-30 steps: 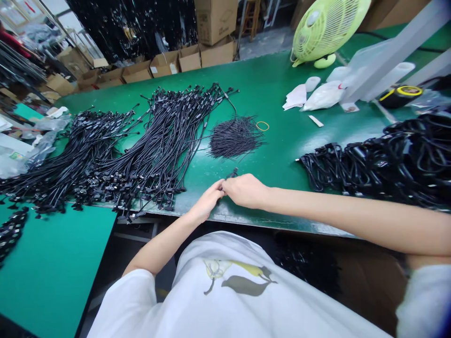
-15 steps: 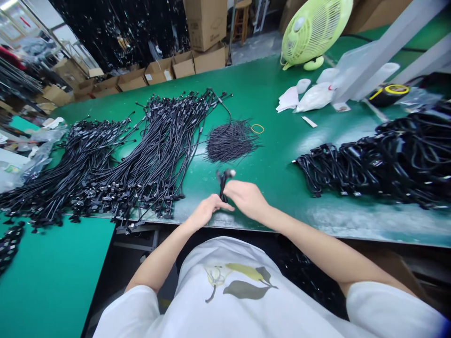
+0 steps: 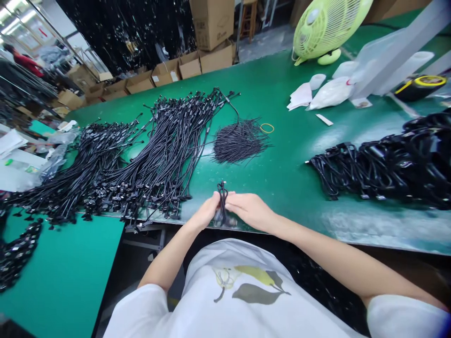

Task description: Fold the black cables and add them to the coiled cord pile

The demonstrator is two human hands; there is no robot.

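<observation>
Currently, in the head view, the person's left hand (image 3: 204, 211) and right hand (image 3: 251, 211) are meeting near the front edge of a green worktop (image 3: 282, 188), both closing in a narrow grip on a small bundle of black cable (image 3: 221, 202). The bundle is standing upright between the palms, with its looped top rising above the fingers and its lower end blurred just over the worktop. Behind and to the left of the hands, two long bunches of black connector cables (image 3: 165, 155) are lying side by side, while a pile of thin black wires (image 3: 239, 143) is sitting farther back, with a yellow rubber band (image 3: 267, 128) just beside it. Thick coiled black cords (image 3: 373, 171) are heaped toward the right edge. White plastic bags (image 3: 331, 93) and a black-and-yellow roll (image 3: 417, 88) are lying near the far right corner, below a lime-green fan (image 3: 327, 28). Cardboard boxes (image 3: 211, 61) are stacked beyond the far edge, and a person in a red top (image 3: 24, 63) is standing well back on the left.
</observation>
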